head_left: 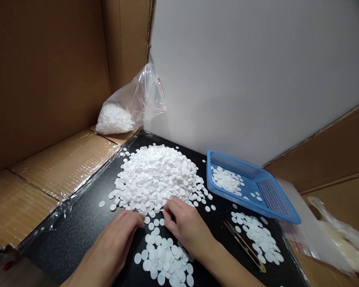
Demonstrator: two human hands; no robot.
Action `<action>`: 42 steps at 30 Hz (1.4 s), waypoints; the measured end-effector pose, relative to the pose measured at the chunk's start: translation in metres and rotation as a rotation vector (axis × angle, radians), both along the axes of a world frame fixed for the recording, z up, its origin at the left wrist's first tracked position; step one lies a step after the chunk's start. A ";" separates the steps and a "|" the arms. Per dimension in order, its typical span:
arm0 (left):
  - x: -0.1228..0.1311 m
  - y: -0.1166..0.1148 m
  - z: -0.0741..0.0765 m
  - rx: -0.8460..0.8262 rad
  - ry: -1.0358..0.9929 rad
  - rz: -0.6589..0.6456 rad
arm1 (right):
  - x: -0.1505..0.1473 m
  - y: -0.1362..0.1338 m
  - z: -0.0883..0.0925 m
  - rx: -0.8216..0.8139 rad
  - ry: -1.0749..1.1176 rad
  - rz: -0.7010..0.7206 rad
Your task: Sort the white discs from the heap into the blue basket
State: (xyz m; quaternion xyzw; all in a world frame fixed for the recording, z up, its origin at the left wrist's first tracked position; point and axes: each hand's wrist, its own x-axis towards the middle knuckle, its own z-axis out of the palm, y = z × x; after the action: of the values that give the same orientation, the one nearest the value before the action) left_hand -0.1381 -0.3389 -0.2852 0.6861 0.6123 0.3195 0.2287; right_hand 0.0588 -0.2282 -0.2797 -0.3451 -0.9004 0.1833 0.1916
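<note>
A large heap of small white round discs (158,171) lies on the black tabletop (77,219). My left hand (119,231) is at its near left edge, fingers curled together; a pale disc shows by the fingertips, but I cannot tell whether it is gripped. Beside it, my right hand (187,227) pinches at the heap's front edge, with a sliver of a white disc between thumb and forefinger. Just below and between the hands, a smaller pile of discs (167,259) is spread on the black surface.
A blue plastic basket (251,205) with some discs inside stands at the right. Metal tweezers (245,247) lie beside another small pile of discs (259,237). A clear bag of white pieces (115,119) sits at the back left, by cardboard walls (48,79).
</note>
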 end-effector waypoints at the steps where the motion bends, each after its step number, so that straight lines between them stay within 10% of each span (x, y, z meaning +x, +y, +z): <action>1: 0.000 0.000 -0.001 -0.010 0.007 -0.006 | 0.003 0.000 0.005 -0.119 0.047 -0.027; 7: 0.002 0.009 -0.004 0.024 0.065 -0.025 | 0.021 -0.004 0.025 -0.525 -0.025 -0.125; 25: 0.021 0.020 0.016 -0.049 0.013 -0.023 | 0.031 -0.001 0.028 -0.425 -0.021 -0.016; 36: 0.016 0.029 0.005 -0.013 -0.098 0.076 | 0.013 0.004 -0.004 0.135 -0.027 0.030; 42: 0.009 0.024 0.006 0.056 -0.108 0.086 | 0.022 0.000 0.011 -0.143 0.047 0.020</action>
State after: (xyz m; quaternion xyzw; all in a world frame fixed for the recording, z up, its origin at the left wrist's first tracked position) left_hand -0.1288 -0.3153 -0.2791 0.6470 0.6187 0.3828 0.2282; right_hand 0.0808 -0.2284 -0.2688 -0.3446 -0.8836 0.2569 0.1856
